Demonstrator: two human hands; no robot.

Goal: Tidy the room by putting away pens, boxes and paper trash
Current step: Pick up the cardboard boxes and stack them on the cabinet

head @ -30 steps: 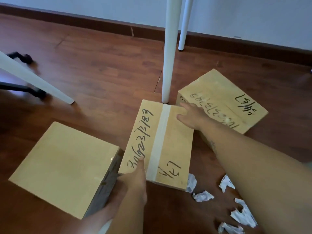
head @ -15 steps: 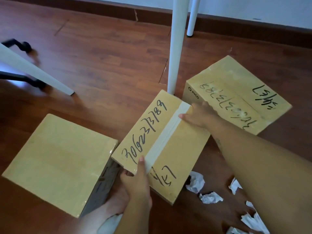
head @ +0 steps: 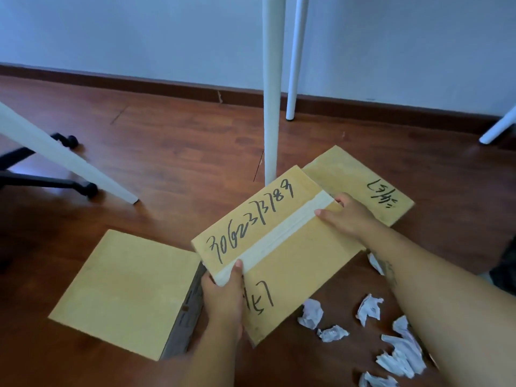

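A taped cardboard box [head: 296,255] with handwritten numbers is lifted off the wooden floor, tilted. My left hand [head: 223,297] grips its near edge with the thumb on the white tape. My right hand [head: 346,216] grips its far right edge. A plain cardboard box [head: 122,291] lies on the floor to the left. Another written-on box [head: 360,182] lies behind, partly hidden by the held one. Several crumpled white paper scraps [head: 399,350] lie on the floor at the lower right.
A white table leg [head: 272,88] stands just behind the held box, a second leg [head: 296,57] further back. A slanted white leg [head: 64,160] and a black chair base [head: 50,182] are at the left. The wall and baseboard [head: 139,83] run across the back.
The taped box has risen from the floor and turned clockwise, both hands still on it. The view has tilted up, showing more wall.
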